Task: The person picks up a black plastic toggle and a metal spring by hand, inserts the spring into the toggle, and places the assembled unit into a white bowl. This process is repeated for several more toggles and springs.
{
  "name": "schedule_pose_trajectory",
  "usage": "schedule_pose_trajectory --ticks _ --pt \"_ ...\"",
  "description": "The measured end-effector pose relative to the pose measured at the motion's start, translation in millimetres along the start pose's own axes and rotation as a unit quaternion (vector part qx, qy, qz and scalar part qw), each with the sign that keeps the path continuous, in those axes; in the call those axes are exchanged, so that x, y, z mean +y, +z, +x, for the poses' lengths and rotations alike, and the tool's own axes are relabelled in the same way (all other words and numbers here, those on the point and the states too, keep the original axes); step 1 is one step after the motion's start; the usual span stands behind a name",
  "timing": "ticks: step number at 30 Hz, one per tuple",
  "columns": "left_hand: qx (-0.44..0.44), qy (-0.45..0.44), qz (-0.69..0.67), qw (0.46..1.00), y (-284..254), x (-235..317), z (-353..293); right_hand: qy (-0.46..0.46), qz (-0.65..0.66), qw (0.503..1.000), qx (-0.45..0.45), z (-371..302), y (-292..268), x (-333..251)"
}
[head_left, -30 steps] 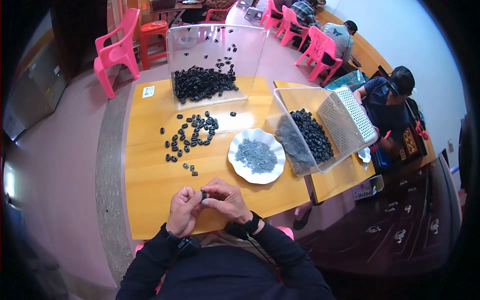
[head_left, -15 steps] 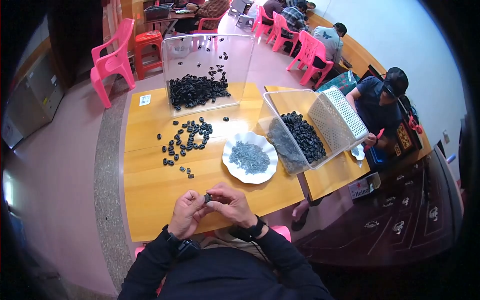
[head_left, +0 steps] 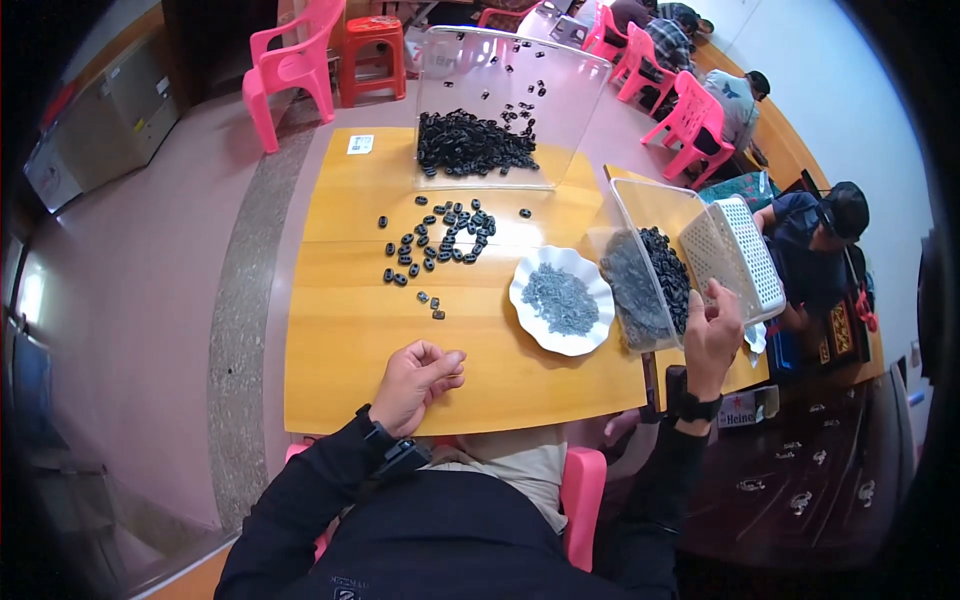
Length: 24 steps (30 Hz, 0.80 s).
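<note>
My left hand (head_left: 420, 382) is over the near edge of the yellow wooden table (head_left: 335, 370), its thumb pressed on curled fingers. Whatever it may hold is hidden. My right hand (head_left: 713, 335) is raised at the near side of the clear bin (head_left: 622, 208) on the right, beside the white perforated basket (head_left: 735, 250). Its index finger and thumb point up, slightly apart, with nothing visible between them. Small black two-holed parts (head_left: 662, 265) fill that bin. A scalloped white plate (head_left: 575, 345) holds a heap of small grey pieces (head_left: 560, 298).
Loose black two-holed parts (head_left: 450, 240) are spread left of the plate, with several single ones (head_left: 432, 303) nearer me. Behind them a tilted clear bin (head_left: 575, 110) holds more. A co-worker (head_left: 810, 235) sits at the right. Pink chairs (head_left: 300, 65) stand beyond.
My hands, together around a small dark part before, are now apart. The right one has swung right to the bin and basket; the part no longer shows. My view has shifted.
</note>
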State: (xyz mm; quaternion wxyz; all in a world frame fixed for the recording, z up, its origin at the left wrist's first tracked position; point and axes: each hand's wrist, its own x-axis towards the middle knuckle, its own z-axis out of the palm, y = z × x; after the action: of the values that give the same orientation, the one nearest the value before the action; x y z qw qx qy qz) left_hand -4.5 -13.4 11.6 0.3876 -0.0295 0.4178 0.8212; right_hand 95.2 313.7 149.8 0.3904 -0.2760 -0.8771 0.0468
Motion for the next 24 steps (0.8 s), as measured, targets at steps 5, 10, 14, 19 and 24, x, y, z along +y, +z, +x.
schedule_pose_trajectory --ticks 5,10,14,19,24 --pt "0.003 0.014 -0.006 1.000 0.5 -0.8 1.5 -0.061 0.312 0.938 -0.137 -30.5 46.1 -48.6" --pt "0.009 0.024 -0.020 0.999 -2.4 -3.4 2.2 -0.102 0.265 0.932 -0.224 -20.3 88.5 -77.8" --pt "-0.003 0.014 -0.010 1.000 -7.0 -4.2 3.8 -0.132 0.188 0.942 -0.245 7.9 126.8 -79.3" --pt "0.009 0.026 0.003 1.000 -9.3 -8.6 6.8 -0.221 0.166 0.902 -0.332 10.0 142.8 -114.3" --pt "0.036 0.033 -0.007 0.999 -9.2 -6.9 4.5 -0.298 0.203 0.805 -0.470 -42.7 160.1 -155.6"
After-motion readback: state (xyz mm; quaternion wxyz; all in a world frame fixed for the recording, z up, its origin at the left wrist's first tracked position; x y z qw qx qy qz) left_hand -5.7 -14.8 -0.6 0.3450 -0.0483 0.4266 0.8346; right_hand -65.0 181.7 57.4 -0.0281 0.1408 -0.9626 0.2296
